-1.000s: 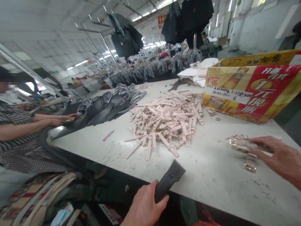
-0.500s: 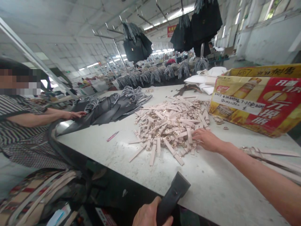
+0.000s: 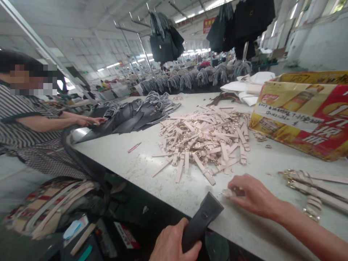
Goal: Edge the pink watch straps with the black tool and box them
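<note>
Cardboard in yellow and red makes up the box (image 3: 296, 137) at the right of my surface (image 3: 141, 165). Its top is open, a white handwritten label (image 3: 288, 116) runs across the front, and more writing shows on the inner back wall; I cannot see what it holds. Down on my left, below the surface, a blue packet (image 3: 73, 229), a tan strip (image 3: 83, 239) and a green piece (image 3: 86, 253) lie on something dark, too dim to make out.

My left hand (image 3: 172, 241) is closed around a black tool (image 3: 202, 217), its broad end slanting up by the surface's near edge. My right hand (image 3: 251, 192) pinches a pale strap (image 3: 230, 193) just in front of the big pile (image 3: 201, 141) of buckled straps. Other straps (image 3: 318, 186) lie to the right of it, near my forearm.

A thin pink tool (image 3: 135, 147) lies left of the pile. Beyond it, dark bags (image 3: 133, 117) with grey loop handles are heaped, and a co-worker (image 3: 27, 116) in a striped top has a hand (image 3: 96, 120) at them. A white bundle (image 3: 252, 87) sits behind the box. In the room, black bags (image 3: 164, 45) hang from racks, beside a red sign (image 3: 208, 25), above a long row of grey handles (image 3: 187, 78).
</note>
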Demonstrator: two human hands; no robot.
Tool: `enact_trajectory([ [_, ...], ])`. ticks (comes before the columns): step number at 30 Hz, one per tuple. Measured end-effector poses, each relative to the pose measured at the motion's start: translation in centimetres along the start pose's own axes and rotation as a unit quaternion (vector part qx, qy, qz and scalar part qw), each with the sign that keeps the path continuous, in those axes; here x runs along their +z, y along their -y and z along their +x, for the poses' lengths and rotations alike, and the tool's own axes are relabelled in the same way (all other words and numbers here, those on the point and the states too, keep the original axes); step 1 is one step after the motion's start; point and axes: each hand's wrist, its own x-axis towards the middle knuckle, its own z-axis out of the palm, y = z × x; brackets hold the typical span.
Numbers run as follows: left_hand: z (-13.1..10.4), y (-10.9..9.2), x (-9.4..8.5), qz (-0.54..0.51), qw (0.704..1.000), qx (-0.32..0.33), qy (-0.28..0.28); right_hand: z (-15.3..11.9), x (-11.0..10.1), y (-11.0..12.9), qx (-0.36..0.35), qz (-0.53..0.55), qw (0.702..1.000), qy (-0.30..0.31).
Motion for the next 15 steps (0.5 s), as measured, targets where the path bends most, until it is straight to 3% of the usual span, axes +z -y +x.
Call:
enact_trajectory([
  [6, 0.2, -0.5, 0.1, 0.0, 0.999, 0.031, 0.013, -4.1, 3.1, -0.1, 0.044, 0.152, 0.987, -0.001],
  [15, 0.7, -2.0, 0.1, 0.021, 0.998, 0.047, 0.024, -4.2, 3.6, 0.1, 0.062, 0.145, 0.986, -0.055],
])
